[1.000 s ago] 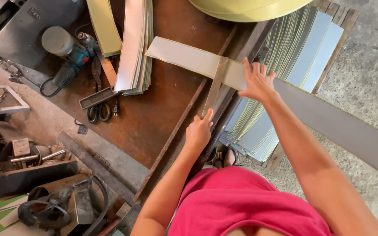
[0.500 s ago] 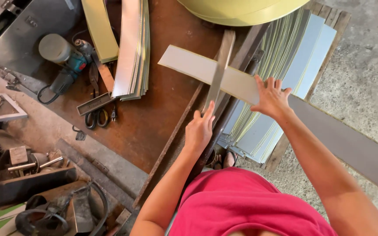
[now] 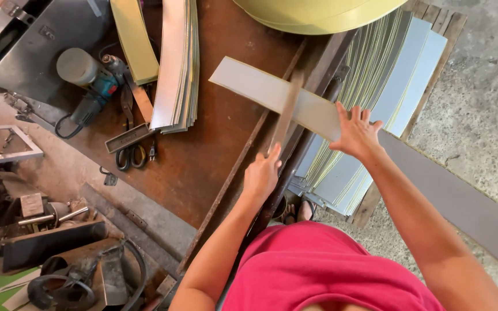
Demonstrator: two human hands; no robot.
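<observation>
Since a second ago you have slid the long grey metal strip (image 3: 272,92) further across the brown counter (image 3: 203,155) toward ten o'clock, so more of it lies past the blade. Your right hand (image 3: 357,133) lies flat on the strip with fingers spread. Your left hand (image 3: 262,174) is closed around the lever handle (image 3: 285,112) crossing the strip, which looks blurred. No labels or packages show; stacked sheets (image 3: 376,86) lie at one o'clock.
</observation>
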